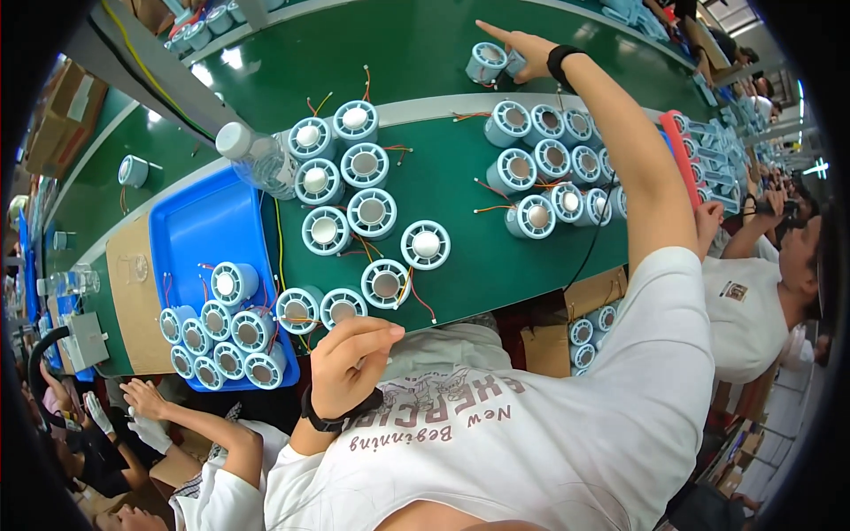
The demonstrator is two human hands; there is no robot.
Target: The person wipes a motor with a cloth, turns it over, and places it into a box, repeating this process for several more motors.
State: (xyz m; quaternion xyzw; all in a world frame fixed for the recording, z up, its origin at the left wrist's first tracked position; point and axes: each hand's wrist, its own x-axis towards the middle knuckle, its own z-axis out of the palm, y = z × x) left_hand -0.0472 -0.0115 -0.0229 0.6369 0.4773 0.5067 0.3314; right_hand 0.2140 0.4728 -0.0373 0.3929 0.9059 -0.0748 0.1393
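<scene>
My left hand (351, 365) is closed, its fingers curled together with nothing visible in them. It hovers at the front edge of the green table, just by a light blue round motor housing (343, 306) with a silver disc in its top. My right hand (529, 55) reaches far out over the green belt (407, 57), index finger stretched and fingers apart. Beneath its palm a blue housing (513, 62) is partly hidden; whether they touch I cannot tell. Beside that stands another housing (487, 62). More such housings (373, 211), with thin coloured wires, stand in two groups on the table.
A blue tray (199, 217) with several housings lies at the left, beside a clear plastic bottle (257, 159). A red bin (680, 155) stands at the right. Co-workers sit on both sides; a person's arm (208, 429) shows at lower left. Cartons (542, 350) sit below the table.
</scene>
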